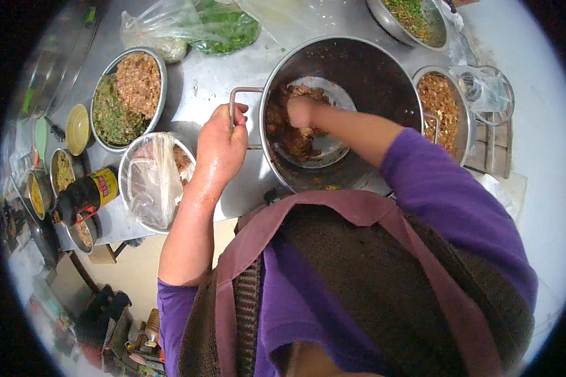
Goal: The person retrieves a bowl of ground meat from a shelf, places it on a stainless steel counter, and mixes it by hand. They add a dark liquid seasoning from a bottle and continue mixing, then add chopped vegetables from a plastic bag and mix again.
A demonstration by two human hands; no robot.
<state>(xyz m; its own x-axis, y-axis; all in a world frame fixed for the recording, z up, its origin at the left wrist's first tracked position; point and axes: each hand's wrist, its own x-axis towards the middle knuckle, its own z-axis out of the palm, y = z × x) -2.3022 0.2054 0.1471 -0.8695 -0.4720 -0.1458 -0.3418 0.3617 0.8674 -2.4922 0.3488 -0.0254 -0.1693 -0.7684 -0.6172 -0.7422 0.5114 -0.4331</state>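
A large, deep metal pot (382, 70) stands on a steel table before me. My left hand (222, 136) grips the pot's metal loop handle (232, 101) on its left side, with the thumb and fingers around the bar. Inside the pot is my right hand (302, 110), blurred, pressed into dark brown minced meat mixture (278, 125) at the bottom left. Its fingers are partly hidden by the mixture, so I cannot tell whether they are closed on any of it. To the right of the mixture the pot's shiny bottom (342, 101) shows.
At left are a bowl of meat and chopped greens (158, 101), a plastic-covered bowl (144, 188), a dark sauce bottle (87, 191) and small bowls. Bagged greens (226, 28) lie behind. At right are a bowl of brown filling (438, 108) and a bowl of chopped greens (410, 19).
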